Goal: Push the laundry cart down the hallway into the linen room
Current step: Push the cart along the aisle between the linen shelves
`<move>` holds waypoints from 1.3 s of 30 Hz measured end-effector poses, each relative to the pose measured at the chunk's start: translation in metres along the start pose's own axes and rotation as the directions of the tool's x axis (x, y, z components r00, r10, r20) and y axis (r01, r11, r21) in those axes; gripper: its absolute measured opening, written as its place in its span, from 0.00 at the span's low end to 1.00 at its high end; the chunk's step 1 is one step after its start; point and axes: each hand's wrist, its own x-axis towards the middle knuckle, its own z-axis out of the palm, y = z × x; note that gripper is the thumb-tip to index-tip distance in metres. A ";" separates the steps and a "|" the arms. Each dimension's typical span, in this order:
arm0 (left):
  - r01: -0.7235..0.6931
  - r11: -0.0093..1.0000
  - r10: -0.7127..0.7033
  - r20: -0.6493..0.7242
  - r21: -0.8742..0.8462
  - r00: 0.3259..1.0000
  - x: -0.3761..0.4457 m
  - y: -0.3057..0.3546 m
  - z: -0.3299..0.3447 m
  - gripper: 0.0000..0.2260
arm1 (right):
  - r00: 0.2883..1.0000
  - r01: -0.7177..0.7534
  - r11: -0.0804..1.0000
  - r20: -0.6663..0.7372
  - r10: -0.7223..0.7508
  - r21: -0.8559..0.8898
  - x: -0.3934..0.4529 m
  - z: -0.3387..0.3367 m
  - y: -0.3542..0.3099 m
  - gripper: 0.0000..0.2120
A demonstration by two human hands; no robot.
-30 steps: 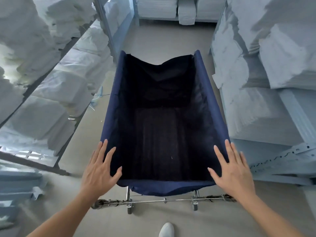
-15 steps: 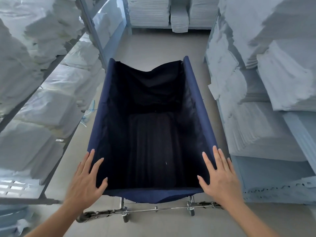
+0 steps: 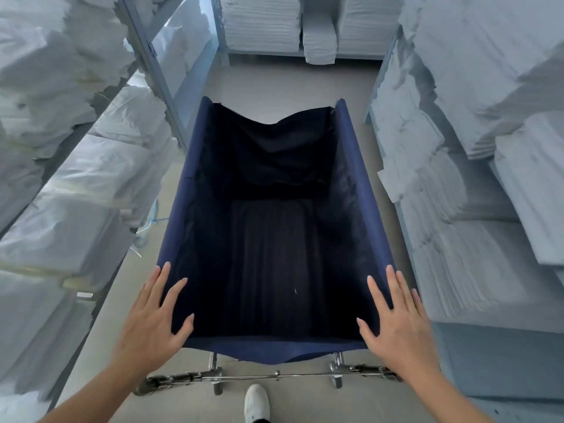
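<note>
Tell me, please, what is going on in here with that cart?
A person is pushing an empty navy fabric laundry cart along a narrow aisle. The left hand and right hand lie flat and open on the near corners of its rim. Shelves of stacked white linen stand on both sides, with more folded stacks at the far end. One white shoe shows behind the cart.

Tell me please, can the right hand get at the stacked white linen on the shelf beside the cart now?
Probably yes. The right hand lies flat and open on the cart corner, holding nothing, and the stacked linen sits just to its right with nothing between.
</note>
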 end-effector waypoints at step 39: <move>-0.052 0.997 0.054 0.042 -0.053 0.998 0.644 -0.065 0.015 0.31 | 0.990 -0.107 0.994 0.097 0.105 0.021 0.605 -0.015 0.051 0.42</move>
